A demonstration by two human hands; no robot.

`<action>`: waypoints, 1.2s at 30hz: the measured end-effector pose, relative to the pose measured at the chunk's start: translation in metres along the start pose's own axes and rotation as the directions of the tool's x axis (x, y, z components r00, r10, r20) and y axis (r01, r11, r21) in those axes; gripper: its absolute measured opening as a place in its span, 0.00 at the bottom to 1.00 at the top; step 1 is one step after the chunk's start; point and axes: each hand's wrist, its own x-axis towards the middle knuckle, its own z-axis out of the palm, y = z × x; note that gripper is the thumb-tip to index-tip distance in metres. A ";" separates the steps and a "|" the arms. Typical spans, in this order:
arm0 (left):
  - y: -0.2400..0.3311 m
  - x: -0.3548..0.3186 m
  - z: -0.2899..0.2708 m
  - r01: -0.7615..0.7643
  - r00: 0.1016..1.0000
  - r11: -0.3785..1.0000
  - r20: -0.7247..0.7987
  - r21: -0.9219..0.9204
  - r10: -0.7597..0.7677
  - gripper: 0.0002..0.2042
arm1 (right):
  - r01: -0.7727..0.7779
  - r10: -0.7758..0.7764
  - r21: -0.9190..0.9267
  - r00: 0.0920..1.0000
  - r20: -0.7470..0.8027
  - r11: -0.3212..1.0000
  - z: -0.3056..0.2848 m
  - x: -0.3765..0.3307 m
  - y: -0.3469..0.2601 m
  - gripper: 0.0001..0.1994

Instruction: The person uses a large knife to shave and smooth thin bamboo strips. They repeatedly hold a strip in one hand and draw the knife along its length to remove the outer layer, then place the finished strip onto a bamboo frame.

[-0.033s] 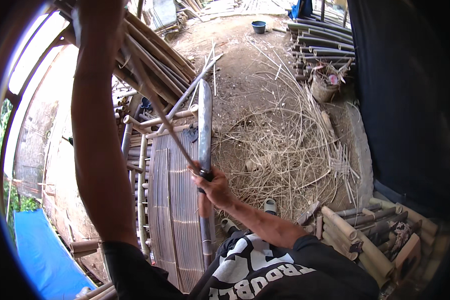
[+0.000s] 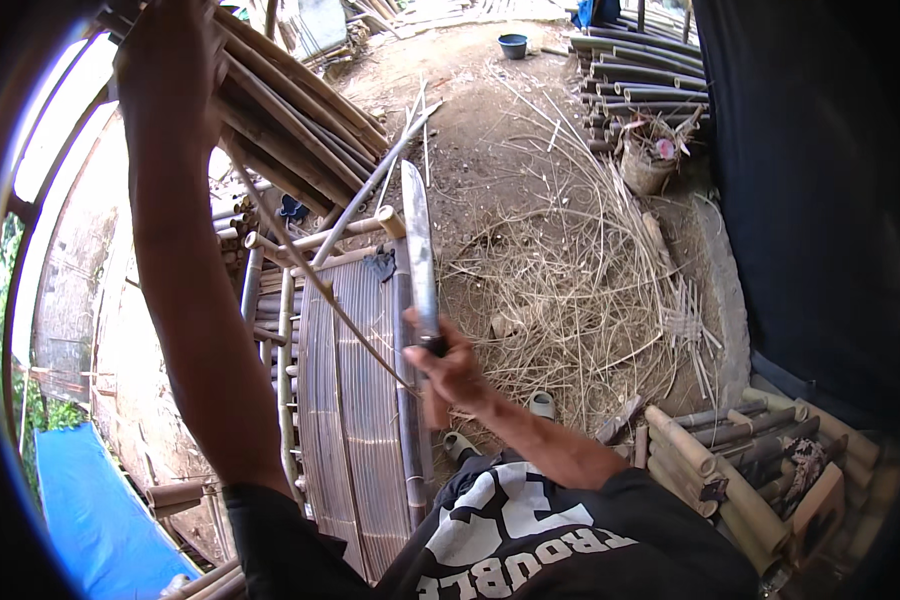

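My right hand (image 2: 452,372) is wrapped round the dark handle of a machete (image 2: 421,245), its long blade pointing up and away from me. My left arm stretches to the far left, where my left hand (image 2: 173,75), slightly blurred, is closed on a thin bamboo stick (image 2: 315,275). From that hand the stick slants down toward me, its lower end just left of my right hand and apart from the blade. Beneath it stands a bench of bamboo slats (image 2: 355,400), with a small dark cloth (image 2: 380,265) on its far end.
Bamboo poles (image 2: 300,110) are stacked at the far left, others (image 2: 650,85) at the far right. Thin shavings (image 2: 560,300) litter the ground right of the bench. A basket (image 2: 647,168), a black curtain (image 2: 810,200) and bamboo pieces (image 2: 740,490) line the right side. A blue sheet (image 2: 100,510) lies lower left.
My right hand and the machete have shifted right and a little toward me, away from the stick. My left hand has moved left, and the stick's lower end has dropped nearer me.
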 end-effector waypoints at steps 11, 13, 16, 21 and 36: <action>-0.006 -0.165 -0.054 -0.105 0.992 0.957 -0.095 -0.272 0.081 0.14 | -0.210 0.156 -0.630 0.978 -0.140 0.748 -0.143 -0.110 -0.101 0.21; 0.020 -0.147 -0.049 -0.099 0.978 0.991 -0.190 -0.091 0.081 0.15 | -0.211 0.190 -0.617 0.977 -0.099 0.758 -0.130 -0.116 -0.117 0.20; 0.034 -0.103 -0.056 -0.203 0.880 0.977 -0.427 0.056 0.208 0.16 | -0.292 0.301 -0.584 0.950 -0.084 0.757 -0.112 -0.114 -0.136 0.20; 0.039 -0.098 -0.087 -0.323 0.942 0.938 -0.139 -0.126 0.306 0.17 | -0.354 0.345 -0.538 0.931 -0.122 0.765 -0.091 -0.108 -0.135 0.19; -0.008 -0.181 -0.093 -0.351 0.909 0.929 -0.282 -0.120 0.307 0.24 | 0.116 0.067 -0.768 0.977 0.203 0.629 0.006 -0.106 -0.140 0.13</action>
